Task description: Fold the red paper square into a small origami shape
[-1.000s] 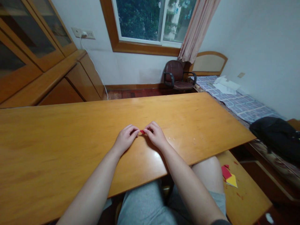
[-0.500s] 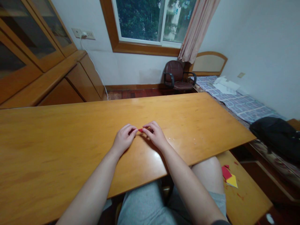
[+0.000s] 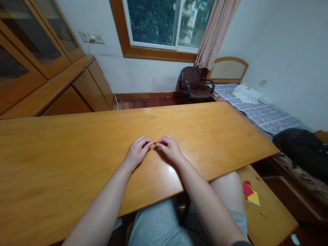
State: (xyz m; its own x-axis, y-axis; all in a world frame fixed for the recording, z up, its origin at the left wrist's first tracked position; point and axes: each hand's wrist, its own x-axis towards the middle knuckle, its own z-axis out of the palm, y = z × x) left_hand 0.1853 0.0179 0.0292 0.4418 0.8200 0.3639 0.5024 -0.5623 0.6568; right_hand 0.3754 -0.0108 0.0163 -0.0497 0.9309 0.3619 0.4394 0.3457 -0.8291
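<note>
A small, thin piece of red paper, seemingly folded, is held just above the table between my two hands. My left hand pinches its left end between thumb and fingertips. On the other end, the thumb and fingers of my right hand are closed. Only a narrow red strip shows between the fingertips; the rest of the piece is hidden.
Tiny pale scraps lie right of my right hand. On a wooden bench at lower right are red paper and yellow paper. Beyond the table stands a chair; a black bag rests on the bed.
My left hand has shifted slightly right, closer to my right hand. The red paper has turned and shows as a thinner strip.
</note>
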